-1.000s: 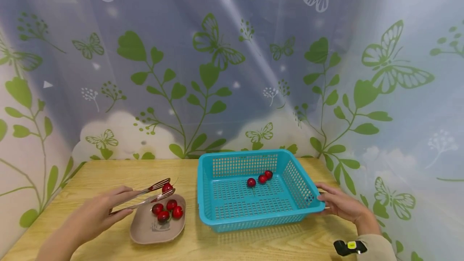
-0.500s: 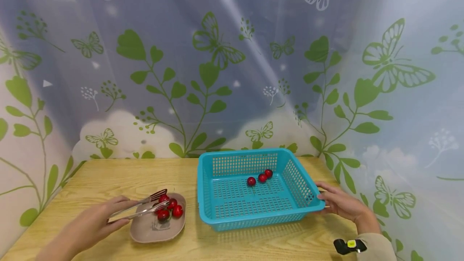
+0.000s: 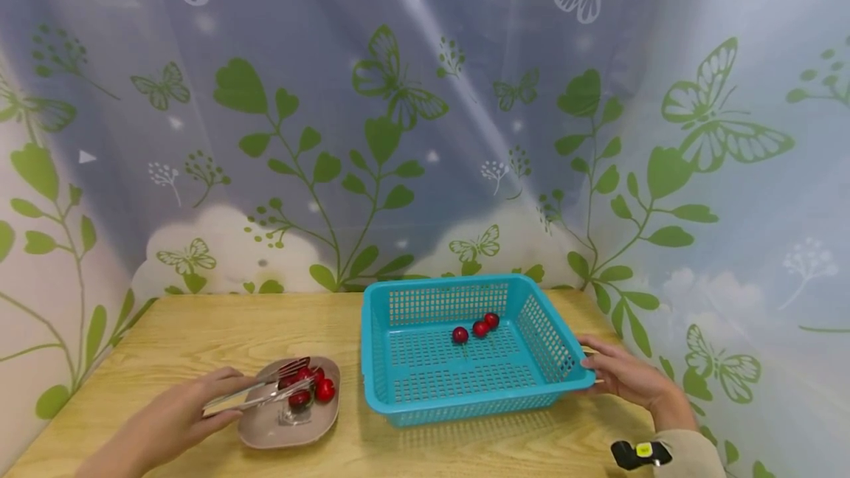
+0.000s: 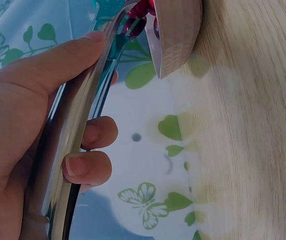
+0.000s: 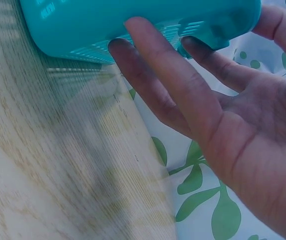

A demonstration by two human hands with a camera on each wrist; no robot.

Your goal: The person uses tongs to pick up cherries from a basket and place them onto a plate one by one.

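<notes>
My left hand (image 3: pixel 178 411) holds a pair of metal tongs (image 3: pixel 242 394), fingers and thumb wrapped about the handles (image 4: pixel 65 145). Their slotted tips lie over the red cherries (image 3: pixel 325 390) clustered on a small pinkish-beige plate (image 3: pixel 265 436). The tips partly cover some of the fruit; whether one is pinched I cannot tell. At the right end of a turquoise plastic basket (image 3: pixel 465 404), my right hand (image 3: pixel 627 376) has its thumb at the rim and its other fingers against the outer wall (image 5: pixel 152 30). Three more cherries (image 3: pixel 460 335) sit on the basket's floor.
Plate and basket stand side by side on a light wooden table (image 3: pixel 219 323), a narrow gap between them. A curtain (image 3: pixel 398 131) printed with leaves and butterflies rises behind the table and along both sides.
The tongs, which held one cherry above the plate a second ago, have come down among the other cherries there. My right hand and the basket have stayed put.
</notes>
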